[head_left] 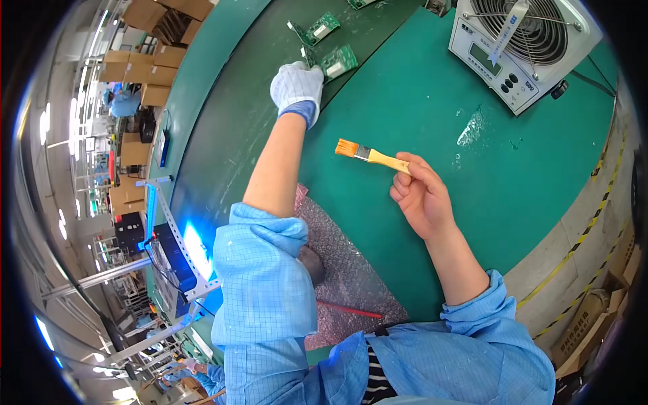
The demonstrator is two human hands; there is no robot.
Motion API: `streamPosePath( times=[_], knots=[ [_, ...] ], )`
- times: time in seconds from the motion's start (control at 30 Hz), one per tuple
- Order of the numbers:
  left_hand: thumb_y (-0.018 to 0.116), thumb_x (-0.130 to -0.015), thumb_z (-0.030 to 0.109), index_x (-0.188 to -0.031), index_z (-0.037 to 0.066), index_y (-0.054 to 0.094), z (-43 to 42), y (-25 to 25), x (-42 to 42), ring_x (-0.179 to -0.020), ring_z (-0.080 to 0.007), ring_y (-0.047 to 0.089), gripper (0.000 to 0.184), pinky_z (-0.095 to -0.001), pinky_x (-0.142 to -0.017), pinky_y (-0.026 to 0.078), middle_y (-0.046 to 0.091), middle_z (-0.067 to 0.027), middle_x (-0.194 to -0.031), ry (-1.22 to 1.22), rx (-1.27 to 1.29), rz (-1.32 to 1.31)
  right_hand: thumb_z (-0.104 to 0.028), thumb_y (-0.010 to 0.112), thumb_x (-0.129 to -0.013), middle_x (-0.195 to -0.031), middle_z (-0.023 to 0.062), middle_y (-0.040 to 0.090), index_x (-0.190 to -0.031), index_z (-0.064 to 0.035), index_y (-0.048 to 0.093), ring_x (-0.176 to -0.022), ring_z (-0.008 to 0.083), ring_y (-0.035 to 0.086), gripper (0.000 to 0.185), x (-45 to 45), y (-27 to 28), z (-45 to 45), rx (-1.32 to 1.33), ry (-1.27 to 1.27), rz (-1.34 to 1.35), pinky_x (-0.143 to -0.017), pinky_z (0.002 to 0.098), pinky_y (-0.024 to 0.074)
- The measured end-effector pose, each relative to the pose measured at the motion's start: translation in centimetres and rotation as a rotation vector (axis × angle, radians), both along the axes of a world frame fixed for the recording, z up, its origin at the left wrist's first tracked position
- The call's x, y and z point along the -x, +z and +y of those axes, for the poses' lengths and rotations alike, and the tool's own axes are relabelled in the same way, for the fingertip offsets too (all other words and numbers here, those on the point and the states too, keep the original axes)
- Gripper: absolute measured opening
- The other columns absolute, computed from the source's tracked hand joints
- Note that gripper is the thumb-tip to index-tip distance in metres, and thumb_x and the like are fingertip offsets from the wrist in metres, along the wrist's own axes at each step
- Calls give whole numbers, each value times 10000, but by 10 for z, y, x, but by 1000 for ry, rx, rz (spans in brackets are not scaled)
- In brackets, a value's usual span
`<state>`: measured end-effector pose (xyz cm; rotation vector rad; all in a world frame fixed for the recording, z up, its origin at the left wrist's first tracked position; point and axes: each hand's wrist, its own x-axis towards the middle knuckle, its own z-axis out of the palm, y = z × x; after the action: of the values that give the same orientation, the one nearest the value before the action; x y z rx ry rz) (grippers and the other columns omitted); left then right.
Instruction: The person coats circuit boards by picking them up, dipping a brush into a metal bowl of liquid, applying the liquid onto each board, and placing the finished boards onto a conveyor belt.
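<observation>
My left hand (298,90), in a white glove with a blue cuff, reaches far out over the dark conveyor belt. Its bent fingers meet the near end of a green circuit board (339,62) that carries a white label; the fingertips are partly hidden. Just beyond lies a second green circuit board (322,29), also labelled. My bare right hand (424,191) pinches the wooden handle of a flat paintbrush (364,152) above the green mat. The brush's orange-brown bristles point left, toward the belt.
An ionizing fan (499,61) stands at the upper right of the green table mat (405,229). Pink bubble wrap (351,283) with a red stick (351,310) lies near my body. A metal frame (172,223) with a bright blue light is at left. Cardboard boxes (138,67) are stacked beyond.
</observation>
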<state>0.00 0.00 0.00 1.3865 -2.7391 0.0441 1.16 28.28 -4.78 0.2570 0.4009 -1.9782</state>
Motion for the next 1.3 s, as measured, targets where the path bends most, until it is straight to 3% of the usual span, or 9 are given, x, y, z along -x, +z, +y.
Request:
streamPosePath(
  times=[0.07,0.1,0.2,0.4,0.57,0.67,0.8,1.17,1.3],
  knots=[
    [521,-798,381,-887,34,687,-12,0,-24,-886,-396,625,394,-431,-826,489,666,-206,-900,15,-68,23,-141,457,-944,-744,49,506,-1175,11,505,-672,134,474,281,-2,4,2,-24,9,20,-618,280,406],
    [536,-811,310,-839,9,646,-27,-7,-30,-728,-351,651,321,-418,-695,518,652,-186,-747,-49,19,126,-141,457,-944,-744,49,506,-1175,11,505,-672,134,474,281,17,-2,-3,-8,26,107,-618,280,406],
    [562,-826,133,-872,-15,546,-31,20,-119,-568,-210,612,156,-314,-538,545,578,-115,-734,348,-623,507,-139,462,-942,-745,37,492,-1164,20,504,-673,129,468,276,0,-2,-3,-16,13,144,-606,274,395],
    [641,-878,130,-899,-4,536,20,54,-329,-807,-179,559,172,-331,-773,548,485,-53,-832,524,-955,1240,-123,494,-943,-760,28,489,-1183,24,501,-686,123,462,282,-10,-10,-6,-44,57,375,-615,268,393],
    [608,-903,156,-928,26,565,106,38,-465,-859,-194,619,139,-308,-708,533,611,-101,-955,558,-937,1564,-140,538,-939,-730,20,515,-1143,23,532,-650,103,483,262,-41,7,3,-117,165,545,-588,256,412],
    [494,-943,298,-1329,-48,383,157,12,-515,-1070,-427,579,531,-498,-906,489,555,-300,-1188,487,-1248,1707,-163,545,-941,-706,12,514,-1120,16,555,-625,96,477,254,-78,36,7,-179,264,725,-575,249,404],
    [587,-911,279,-1058,72,584,225,4,-518,-853,-265,660,255,-373,-660,573,649,-123,-1001,640,-1142,1930,-189,555,-941,-688,2,515,-1063,5,596,-595,85,472,233,-114,59,6,-152,371,917,-546,240,402],
    [557,-925,148,-1054,35,580,256,-12,-525,-994,-299,623,173,-406,-808,565,609,-151,-1117,343,-1132,2167,-178,532,-924,-611,-32,486,-908,-20,643,-528,35,413,194,-150,83,-7,-256,443,1557,-475,201,331],
    [585,-908,183,-1088,27,515,258,-7,-514,-914,-267,656,248,-421,-696,595,616,-119,-1017,473,-1029,1980,-177,522,-924,-617,-35,503,-882,-28,649,-530,33,427,200,-156,88,-13,-309,431,1727,-465,204,332]
  ],
)
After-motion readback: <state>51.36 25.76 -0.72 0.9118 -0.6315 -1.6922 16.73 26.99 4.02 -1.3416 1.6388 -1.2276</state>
